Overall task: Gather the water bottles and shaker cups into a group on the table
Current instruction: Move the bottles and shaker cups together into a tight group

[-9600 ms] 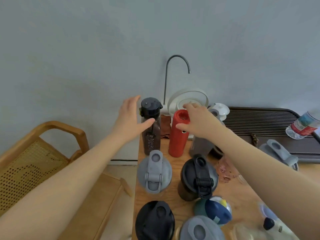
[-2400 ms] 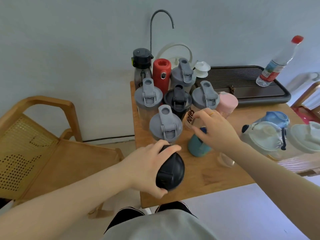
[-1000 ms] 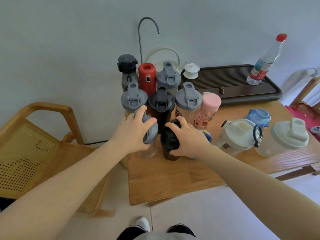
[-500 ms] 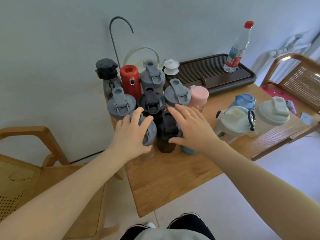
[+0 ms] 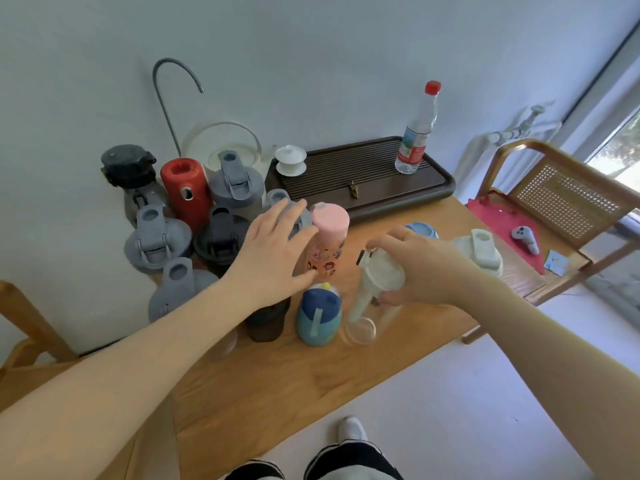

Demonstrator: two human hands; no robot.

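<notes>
Head view: right hand (image 5: 415,268) clamped round clear shaker (image 5: 375,292); left hand (image 5: 273,258) spread flat. Slide upright, slowly, against blue cup (image 5: 318,315); best avoid tipping.

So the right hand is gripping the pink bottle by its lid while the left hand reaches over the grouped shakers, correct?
Not quite. In the head view the right hand grips the clear bottle with the cream lid, not the pink bottle. The left hand does reach over the grouped shakers.

Both forearms reached toward twelve o'clock. The left hand (image 5: 273,258) lay flat, fingers spread. At three o'clock from it, the right hand (image 5: 420,268) curled in a grasp.
</notes>
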